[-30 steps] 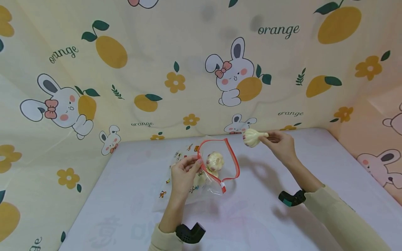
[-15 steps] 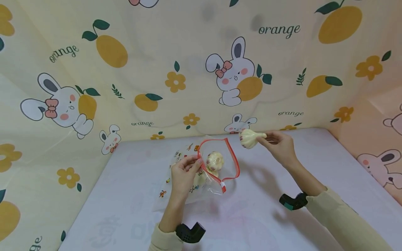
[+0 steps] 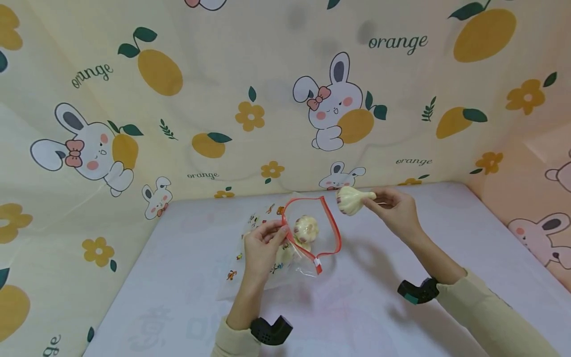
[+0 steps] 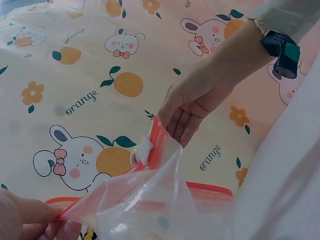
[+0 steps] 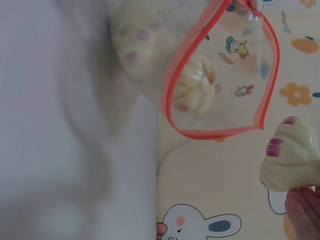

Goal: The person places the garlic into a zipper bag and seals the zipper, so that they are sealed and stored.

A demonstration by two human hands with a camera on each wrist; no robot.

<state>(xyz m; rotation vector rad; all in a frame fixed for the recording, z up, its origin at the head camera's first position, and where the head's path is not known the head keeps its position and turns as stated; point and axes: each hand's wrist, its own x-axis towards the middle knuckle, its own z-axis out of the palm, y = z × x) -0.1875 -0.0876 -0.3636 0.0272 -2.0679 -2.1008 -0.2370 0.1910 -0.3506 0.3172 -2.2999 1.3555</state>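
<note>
My left hand point(image 3: 263, 248) pinches the red-rimmed mouth of a clear zip bag point(image 3: 250, 280) printed with small cartoon figures. The bag's mouth gapes toward the right, and a garlic bulb point(image 3: 306, 229) shows inside it, with more garlic partly hidden below. In the right wrist view, garlic point(image 5: 192, 85) is seen through the opening. My right hand point(image 3: 398, 210) holds another garlic bulb point(image 3: 350, 201) by its stem, up and to the right of the opening, apart from the bag. The left wrist view shows the white slider point(image 4: 144, 151) on the red zip; the held bulb is hidden there.
A white table point(image 3: 178, 277) lies under the bag. Behind it rises a backdrop cloth point(image 3: 276, 124) printed with rabbits and oranges, which also covers the right side. Black wrist cameras point(image 3: 271, 331) sit on both wrists.
My right hand has moved the held garlic bulb slightly left and down, closer to the bag's opening. The left hand and the bag stay in place.
</note>
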